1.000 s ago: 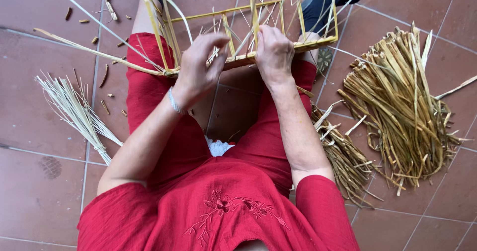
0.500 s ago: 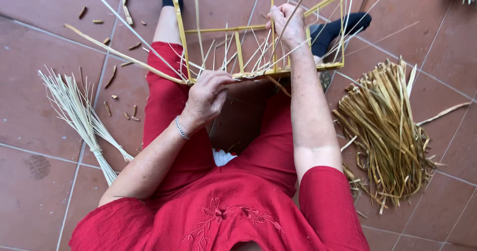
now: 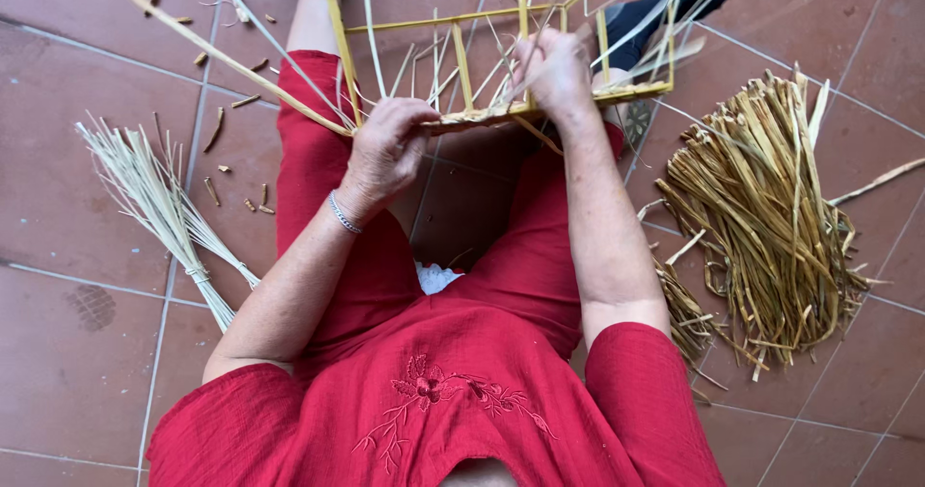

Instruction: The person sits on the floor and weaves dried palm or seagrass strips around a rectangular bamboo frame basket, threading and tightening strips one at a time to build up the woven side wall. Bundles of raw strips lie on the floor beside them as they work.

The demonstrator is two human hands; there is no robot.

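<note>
On a floor [image 3: 77,217] of matt reddish-brown tiles a person in red sits with a frame [image 3: 501,111] of stiff yellow cane resting across the lap and knees, close in where both hands can work its near rail. The left hand [image 3: 385,150] is curled shut on that rail and some thin strands, steadying it, while the right hand [image 3: 554,73] pinches a few pale strands just above the rail (which ones I cannot tell). A tied bundle of pale straw [image 3: 159,203] fans out on the left and a loose heap of flat tan strips [image 3: 771,217] lies on the right, both within arm's reach.
</note>
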